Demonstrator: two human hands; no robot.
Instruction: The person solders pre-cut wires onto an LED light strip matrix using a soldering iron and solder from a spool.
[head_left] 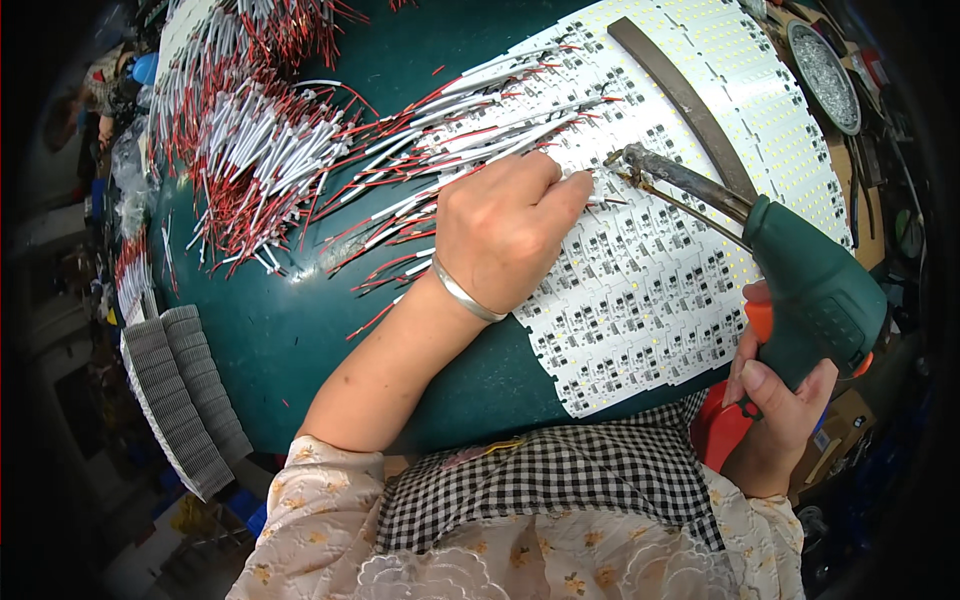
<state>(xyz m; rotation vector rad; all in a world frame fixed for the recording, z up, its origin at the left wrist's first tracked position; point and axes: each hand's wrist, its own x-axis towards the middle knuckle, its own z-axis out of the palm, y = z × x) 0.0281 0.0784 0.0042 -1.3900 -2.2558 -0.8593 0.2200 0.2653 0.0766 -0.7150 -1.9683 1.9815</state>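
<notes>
1. The left hand [505,225] presses down on a white circuit board sheet [640,290], its fingers pinched on a thin wire end.
2. The right hand [775,415] is wrapped around a green soldering gun [800,275].
3. The gun's tip sits just beside the left fingertips.
4. Red and white wires [270,150] lie piled on the green desk [300,330].

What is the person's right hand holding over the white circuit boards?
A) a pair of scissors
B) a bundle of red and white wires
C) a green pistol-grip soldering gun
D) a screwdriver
C: the right hand grips the green soldering gun by its handle, its metal tip pointing at the white circuit boards, close to the fingertips of the left hand, which presses on the boards.
</notes>
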